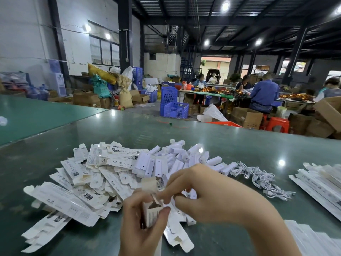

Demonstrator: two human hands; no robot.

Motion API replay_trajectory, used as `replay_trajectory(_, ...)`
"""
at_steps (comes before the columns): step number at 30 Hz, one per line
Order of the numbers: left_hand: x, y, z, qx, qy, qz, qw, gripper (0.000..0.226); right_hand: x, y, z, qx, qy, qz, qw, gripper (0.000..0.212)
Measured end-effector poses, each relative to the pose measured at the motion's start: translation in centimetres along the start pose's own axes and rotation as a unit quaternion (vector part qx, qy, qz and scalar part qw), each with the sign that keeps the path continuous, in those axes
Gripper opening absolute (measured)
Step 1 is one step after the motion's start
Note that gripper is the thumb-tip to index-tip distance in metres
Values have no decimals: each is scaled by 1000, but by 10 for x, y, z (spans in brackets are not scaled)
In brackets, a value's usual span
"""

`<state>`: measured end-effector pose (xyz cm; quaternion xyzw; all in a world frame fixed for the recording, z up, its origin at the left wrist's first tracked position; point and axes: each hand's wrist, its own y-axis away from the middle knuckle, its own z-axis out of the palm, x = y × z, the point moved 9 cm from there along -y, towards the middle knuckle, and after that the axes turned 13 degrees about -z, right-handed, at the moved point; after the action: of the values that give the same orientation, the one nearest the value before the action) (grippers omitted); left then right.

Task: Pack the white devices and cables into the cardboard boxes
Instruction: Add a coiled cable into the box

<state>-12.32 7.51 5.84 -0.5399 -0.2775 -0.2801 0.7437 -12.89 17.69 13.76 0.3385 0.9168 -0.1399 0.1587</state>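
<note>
Between the two sets of fingertips, low in the head view, sits one small cardboard box [153, 214], stood on end with its top open. The left hand [142, 224] curls round the box, thumb pressed across its printed front. The right hand [201, 193] has its fingers bent down to the box mouth and pinches at an end flap [156, 199]; whether a device or cable is already inside cannot be told.

The step in hand looks like opening or closing this box's end. The next move probably calls for a steady left-hand grip while the right hand tucks the thin flap squarely, or reaches for a part to slide in; the card seems light and easily creased.

Just beyond the hands lies a heap of flat printed box blanks [88, 182], and beside it to the right a pile of white devices [177, 159]. Further right, a tangle of white cables [262, 180] lies near them, with more flat blanks [321, 183] at the edge.

All rest on a glossy dark green table [221, 137] that mirrors the ceiling lamps. Behind is a warehouse floor with blue crates [173, 106], brown cartons [246, 117], red stools [277, 124] and seated workers [263, 93] at another table.
</note>
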Motion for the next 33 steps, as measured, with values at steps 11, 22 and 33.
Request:
replay_trajectory(11, -10, 2, -8, 28, 20, -17, 999, 33, -5, -9, 3, 7, 68, -37, 997, 20)
replay_trajectory(22, -32, 11, -6, 0, 30, -24, 999, 44, 0, -8, 7, -4, 65, -47, 997, 18)
replay_trajectory(33, -6, 10, 16, -80, 13, 22, 996, 67, 21, -11, -12, 112, -100, -63, 987, 19)
